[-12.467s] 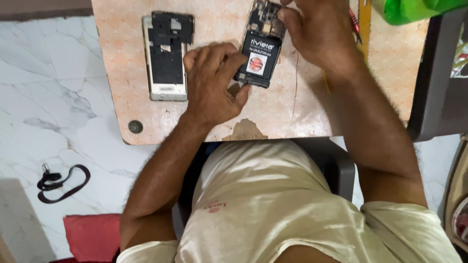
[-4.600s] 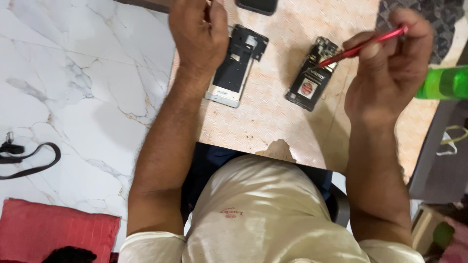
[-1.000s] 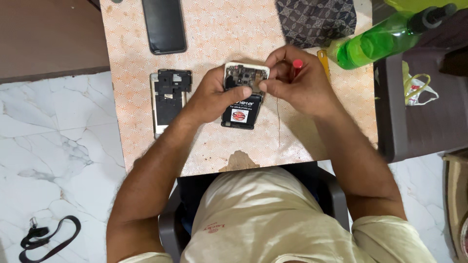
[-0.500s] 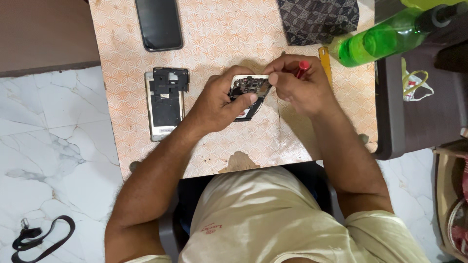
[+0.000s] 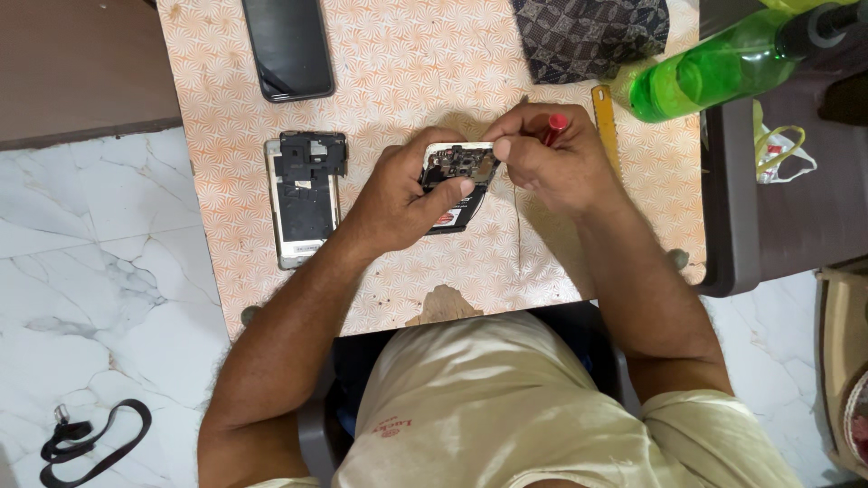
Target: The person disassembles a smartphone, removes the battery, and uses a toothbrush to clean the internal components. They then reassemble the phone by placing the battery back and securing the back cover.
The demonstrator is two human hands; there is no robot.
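Tabletop [image 5: 398, 81] pale with an orange fan-like repeat pattern, brown worn patch at the near edge. Opened phone [image 5: 457, 176] dark inside, light rim, red-and-white label on its black battery. Screwdriver [image 5: 553, 126] handle red. Frame [image 5: 305, 196] white-silver edge, black inner parts. Phone [image 5: 287, 47] glossy black. Cloth [image 5: 588, 36] dark grey with small light checked pattern. Bottle [image 5: 710, 72] bright green, black cap. Ruler [image 5: 604, 122] yellow. Floor [image 5: 99, 271] white marble with grey veins. Strap [image 5: 90, 443] black. Shirt [image 5: 506, 407] cream, small red print. Side table [image 5: 778, 217] dark brown.
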